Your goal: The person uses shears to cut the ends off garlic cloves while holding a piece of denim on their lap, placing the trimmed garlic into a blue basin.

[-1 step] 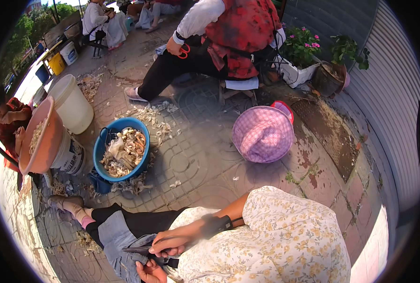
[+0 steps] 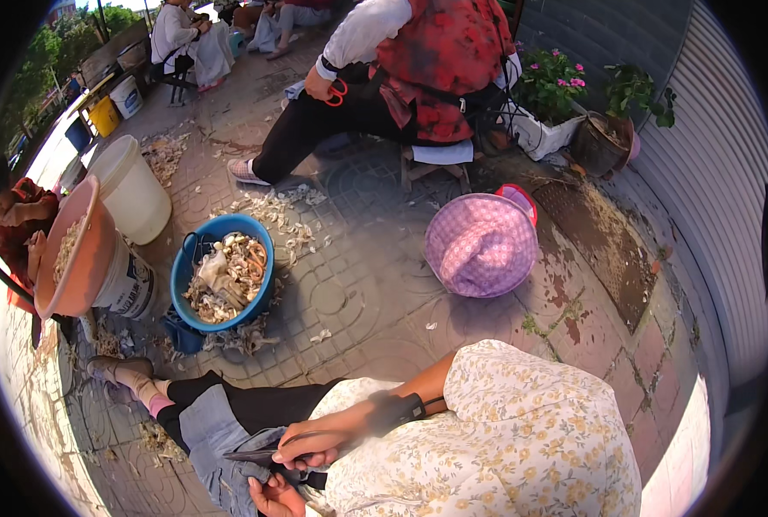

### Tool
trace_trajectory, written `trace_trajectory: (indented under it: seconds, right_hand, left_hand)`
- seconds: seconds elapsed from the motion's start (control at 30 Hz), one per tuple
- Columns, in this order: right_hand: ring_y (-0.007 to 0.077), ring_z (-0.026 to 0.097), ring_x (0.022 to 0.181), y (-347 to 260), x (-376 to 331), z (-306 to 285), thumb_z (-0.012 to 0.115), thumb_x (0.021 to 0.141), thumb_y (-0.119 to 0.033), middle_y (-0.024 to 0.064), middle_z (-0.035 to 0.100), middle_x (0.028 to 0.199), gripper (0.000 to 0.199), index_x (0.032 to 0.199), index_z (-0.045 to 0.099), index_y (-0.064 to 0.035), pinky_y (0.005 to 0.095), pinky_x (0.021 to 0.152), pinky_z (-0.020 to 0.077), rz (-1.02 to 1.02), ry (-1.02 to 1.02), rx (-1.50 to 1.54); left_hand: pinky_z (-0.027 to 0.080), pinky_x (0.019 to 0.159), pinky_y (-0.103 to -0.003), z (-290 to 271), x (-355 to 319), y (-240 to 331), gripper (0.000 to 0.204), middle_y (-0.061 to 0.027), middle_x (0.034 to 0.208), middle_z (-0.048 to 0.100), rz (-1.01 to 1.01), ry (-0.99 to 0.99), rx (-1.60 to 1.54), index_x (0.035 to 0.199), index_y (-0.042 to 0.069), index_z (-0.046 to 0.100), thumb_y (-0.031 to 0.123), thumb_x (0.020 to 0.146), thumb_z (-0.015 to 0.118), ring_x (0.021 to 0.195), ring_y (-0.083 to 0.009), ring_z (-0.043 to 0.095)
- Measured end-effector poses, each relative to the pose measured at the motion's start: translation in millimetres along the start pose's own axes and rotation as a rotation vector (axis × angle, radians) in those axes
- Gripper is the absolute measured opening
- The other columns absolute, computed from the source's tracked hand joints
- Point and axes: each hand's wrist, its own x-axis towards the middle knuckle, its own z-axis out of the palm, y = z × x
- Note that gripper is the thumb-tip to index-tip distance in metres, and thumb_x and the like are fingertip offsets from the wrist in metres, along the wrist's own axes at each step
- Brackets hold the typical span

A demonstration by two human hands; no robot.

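Observation:
My right hand (image 2: 315,441) is closed around a dark, narrow, pointed tool (image 2: 250,455); its kind is hard to make out. The tool's tip points left, over blue-grey denim cloth (image 2: 212,431) spread on my lap. Just below it, my left hand (image 2: 278,498) has its fingers curled close together against the cloth. Whatever they pinch is too small or hidden. A dark band circles my right wrist, and a pale floral sleeve (image 2: 530,422) covers that arm above the elbow.
Ahead left stands a blue basin (image 2: 177,289) of garlic-like bulbs and peelings, beside a tilted pink basin (image 2: 99,276) and a white bucket (image 2: 134,189). A pink checked cloth-covered round thing (image 2: 479,246) lies right of centre. A seated person (image 2: 436,69) holds red-handled scissors (image 2: 337,93).

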Motion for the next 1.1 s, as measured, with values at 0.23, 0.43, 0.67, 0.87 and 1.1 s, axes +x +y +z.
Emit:
trace_trajectory:
  seconds: [0.23,0.43,0.67,0.87,1.1]
  right_hand:
    - [0.0019,0.032,0.05,-7,-3,-1,0.047,0.091,-0.051,-0.0071,0.039,0.061,0.043,0.08,0.054,-0.0093,0.0182,0.044,0.0233,0.088,-0.035,-0.078]
    - [0.0021,0.032,0.049,-6,-1,-1,0.046,0.092,-0.05,-0.0067,0.039,0.06,0.044,0.079,0.053,-0.0085,0.0183,0.042,0.0229,0.083,-0.028,-0.081]
    - [0.0022,0.032,0.048,0,4,-5,0.048,0.093,-0.046,-0.0052,0.04,0.061,0.042,0.078,0.053,-0.0067,0.0183,0.041,0.0228,0.08,-0.045,-0.02]
    - [0.0028,0.035,0.041,9,12,-8,0.053,0.089,-0.049,-0.0025,0.045,0.058,0.046,0.077,0.055,-0.0044,0.0188,0.034,0.0251,0.019,-0.034,0.014]
    - [0.0028,0.036,0.042,5,11,-8,0.053,0.089,-0.049,-0.0018,0.046,0.062,0.046,0.078,0.055,-0.0039,0.0186,0.034,0.0256,0.05,-0.049,0.027]
  left_hand:
    - [0.042,0.085,-0.041,-2,0,0,0.034,-0.0144,0.084,0.058,-0.035,0.003,-0.003,0.076,0.003,0.052,0.034,0.091,0.054,0.088,-0.0277,0.053]
    - [0.04,0.089,-0.046,-27,13,1,0.036,-0.0175,0.089,0.058,-0.109,-0.034,-0.057,0.076,0.003,0.053,0.035,0.092,0.051,0.093,-0.0313,0.052]
    - [0.043,0.085,-0.042,-25,10,2,0.036,-0.0145,0.085,0.059,-0.128,-0.047,-0.11,0.077,0.002,0.053,0.035,0.092,0.051,0.088,-0.0272,0.054]
    - [0.045,0.08,-0.037,4,-1,-1,0.032,-0.0097,0.077,0.057,-0.048,0.007,-0.058,0.079,0.003,0.055,0.031,0.092,0.053,0.081,-0.0226,0.054]
    - [0.044,0.079,-0.036,11,-5,1,0.03,-0.009,0.077,0.057,-0.023,-0.038,-0.043,0.082,0.002,0.055,0.03,0.092,0.053,0.078,-0.0209,0.054]
